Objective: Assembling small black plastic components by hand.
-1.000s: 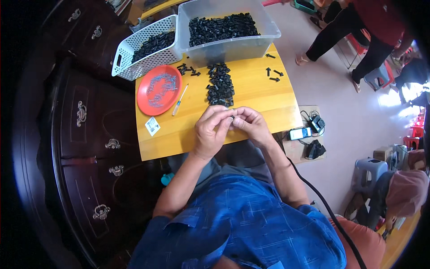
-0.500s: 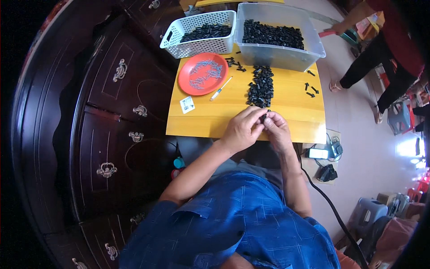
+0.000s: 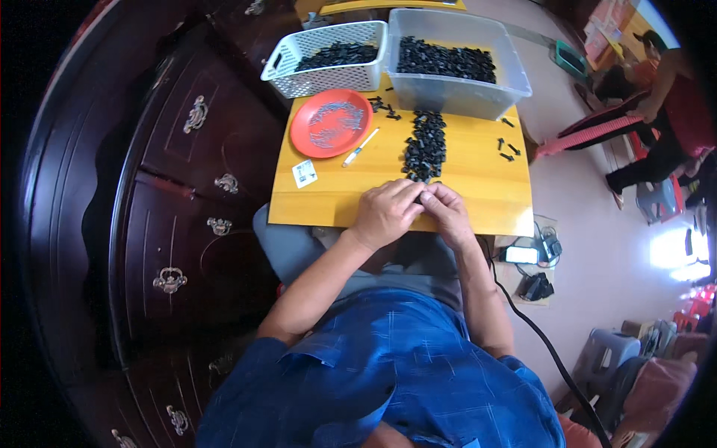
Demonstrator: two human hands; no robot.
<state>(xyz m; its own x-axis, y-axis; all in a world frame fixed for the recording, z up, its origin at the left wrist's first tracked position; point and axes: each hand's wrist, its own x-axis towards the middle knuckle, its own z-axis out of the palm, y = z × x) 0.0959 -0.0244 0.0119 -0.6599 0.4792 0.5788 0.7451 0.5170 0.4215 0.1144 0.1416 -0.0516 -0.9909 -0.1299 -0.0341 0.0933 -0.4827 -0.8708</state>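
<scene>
My left hand (image 3: 386, 211) and my right hand (image 3: 446, 210) meet fingertip to fingertip over the near edge of a small yellow wooden table (image 3: 478, 196). Together they pinch a small black part that is almost wholly hidden by the fingers. Just beyond them lies a heap of small black plastic parts (image 3: 426, 145). An orange plate (image 3: 330, 133) with thin metal pieces sits at the table's left. A white pen-like tool (image 3: 361, 147) lies beside the plate.
A white basket (image 3: 328, 63) and a clear bin (image 3: 455, 69), both holding black parts, stand at the table's far edge. A small card (image 3: 304, 173) lies near the left corner. Dark carved cabinet (image 3: 187, 194) to the left. Cable and chargers (image 3: 532, 261) on the floor; a person (image 3: 665, 112) at right.
The camera view has swung and moved closer. My hands stay together at the table's near edge, working the same small part.
</scene>
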